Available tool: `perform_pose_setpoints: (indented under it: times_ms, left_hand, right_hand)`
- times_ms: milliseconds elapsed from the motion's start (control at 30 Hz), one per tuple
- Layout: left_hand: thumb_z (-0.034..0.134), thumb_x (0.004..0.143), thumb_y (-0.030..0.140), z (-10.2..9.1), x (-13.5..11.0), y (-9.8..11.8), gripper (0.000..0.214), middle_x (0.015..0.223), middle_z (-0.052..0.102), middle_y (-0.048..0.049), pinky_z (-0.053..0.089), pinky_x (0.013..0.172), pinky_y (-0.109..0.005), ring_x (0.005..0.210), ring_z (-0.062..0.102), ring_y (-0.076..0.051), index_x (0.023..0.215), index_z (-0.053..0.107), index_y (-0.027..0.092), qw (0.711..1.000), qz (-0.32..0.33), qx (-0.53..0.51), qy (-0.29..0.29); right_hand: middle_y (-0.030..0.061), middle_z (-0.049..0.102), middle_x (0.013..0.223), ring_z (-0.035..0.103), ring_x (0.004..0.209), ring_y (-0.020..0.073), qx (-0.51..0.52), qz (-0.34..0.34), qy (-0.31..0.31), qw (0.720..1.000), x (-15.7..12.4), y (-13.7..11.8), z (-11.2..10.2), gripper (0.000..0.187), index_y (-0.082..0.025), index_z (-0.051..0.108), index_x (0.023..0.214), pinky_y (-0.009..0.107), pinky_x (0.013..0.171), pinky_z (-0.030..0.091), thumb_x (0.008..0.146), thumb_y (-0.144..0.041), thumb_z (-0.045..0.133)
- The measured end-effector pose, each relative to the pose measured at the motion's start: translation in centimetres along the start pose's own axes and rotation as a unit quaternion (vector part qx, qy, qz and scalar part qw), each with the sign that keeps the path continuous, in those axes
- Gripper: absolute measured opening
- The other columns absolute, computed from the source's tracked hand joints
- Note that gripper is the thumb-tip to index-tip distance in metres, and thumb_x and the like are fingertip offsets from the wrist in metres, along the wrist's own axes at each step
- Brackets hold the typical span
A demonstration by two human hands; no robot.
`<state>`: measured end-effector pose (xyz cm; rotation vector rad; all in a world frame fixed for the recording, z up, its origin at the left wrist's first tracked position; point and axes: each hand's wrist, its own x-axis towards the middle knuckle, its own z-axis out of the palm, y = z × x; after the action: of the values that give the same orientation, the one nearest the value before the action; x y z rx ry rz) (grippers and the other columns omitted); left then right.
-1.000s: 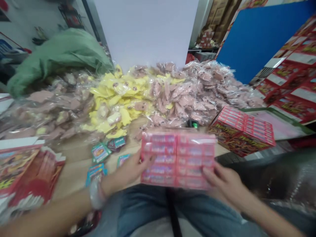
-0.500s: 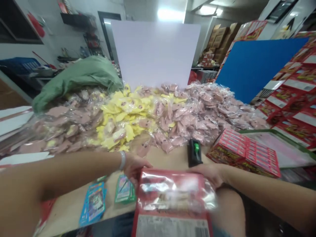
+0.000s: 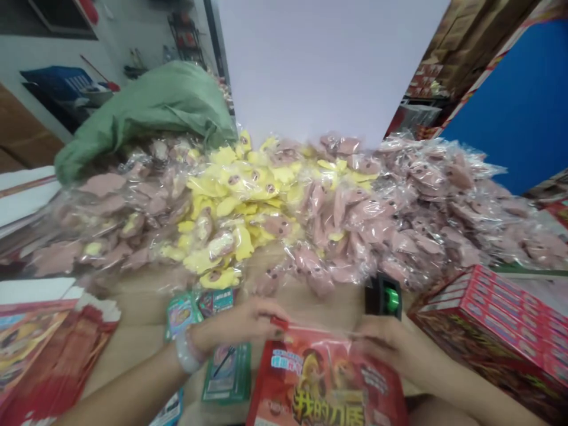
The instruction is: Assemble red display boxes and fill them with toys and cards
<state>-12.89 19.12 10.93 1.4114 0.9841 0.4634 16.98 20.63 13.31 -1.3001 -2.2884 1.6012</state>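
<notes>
Left hand [image 3: 236, 326]: pinching the red foil bag [image 3: 322, 378] at its top edge, grip pressed together
Right hand [image 3: 382, 343]: pinching the bag's other top corner, grip pressed together
Bag: hanging between both hands over the wooden worktop [image 3: 142, 319]
Beside: green card pack [image 3: 227, 373] lying under the left wrist; black gadget [image 3: 383, 297] sitting just behind the right hand; red carton [image 3: 488, 325] resting to the right

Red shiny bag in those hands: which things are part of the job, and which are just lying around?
Part of the job:
left hand; right hand; red printed foil bag

Just lying around:
green card packet; black gadget with green wheel; pile of clear-wrapped pink and yellow pieces; red cardboard carton
</notes>
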Motion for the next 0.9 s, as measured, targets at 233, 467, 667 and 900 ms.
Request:
perform_pose_setpoints:
  times_ms: [233, 467, 667, 900]
  left_hand:
    - [0.065, 0.073, 0.027, 1.0, 5.2, -0.6, 0.044, 0.099, 0.065, -0.0082, 0.047, 0.082, -0.032, 0.093, 0.062, -0.019, 0.114, 0.053, 0.018, 0.974, 0.016, -0.226, 0.011]
    - [0.055, 0.080, 0.031, 0.0, 9.0, 0.4, 0.018, 0.079, 0.067, -0.0051, 0.049, 0.064, -0.025, 0.071, 0.065, -0.015, 0.087, 0.059, 0.015, 0.940, 0.031, -0.269, 0.208]
    - [0.052, 0.080, 0.024, 0.2, 9.4, 2.5, 0.018, 0.090, 0.065, -0.0049, 0.048, 0.072, -0.027, 0.084, 0.061, -0.017, 0.091, 0.063, 0.016, 0.951, 0.099, -0.193, 0.221]
    - [0.047, 0.078, 0.013, 0.0, 8.4, 3.3, 0.018, 0.084, 0.063, -0.0016, 0.043, 0.078, -0.025, 0.083, 0.056, -0.014, 0.084, 0.063, 0.014, 0.969, 0.151, -0.149, 0.125]
  right_hand:
    - [-0.0003, 0.055, 0.054, 0.049, 0.050, 0.0086, 0.302, 0.127, -0.046, 0.944, 5.2, 3.0, -3.5, 0.044, -0.012, 0.059, 0.060, 0.022, 0.052, 0.038, 0.071, -0.055, 0.059]
    - [0.0039, 0.061, 0.076, 0.056, 0.072, 0.0187, -0.083, -0.054, 0.398, 0.912, 5.3, -2.0, -4.9, 0.023, -0.019, 0.062, 0.079, 0.032, 0.067, 0.043, 0.077, -0.041, 0.057]
    - [0.0068, 0.062, 0.089, 0.051, 0.085, 0.0207, -0.331, -0.305, 0.316, 0.835, 7.4, -5.9, -2.2, 0.021, -0.020, 0.063, 0.096, 0.037, 0.076, 0.040, 0.084, -0.016, 0.047]
    - [0.0052, 0.063, 0.080, 0.048, 0.078, 0.0190, -0.383, -0.302, 0.327, 0.810, 10.8, -5.1, -2.9, 0.018, -0.016, 0.066, 0.091, 0.036, 0.074, 0.035, 0.083, -0.015, 0.050]
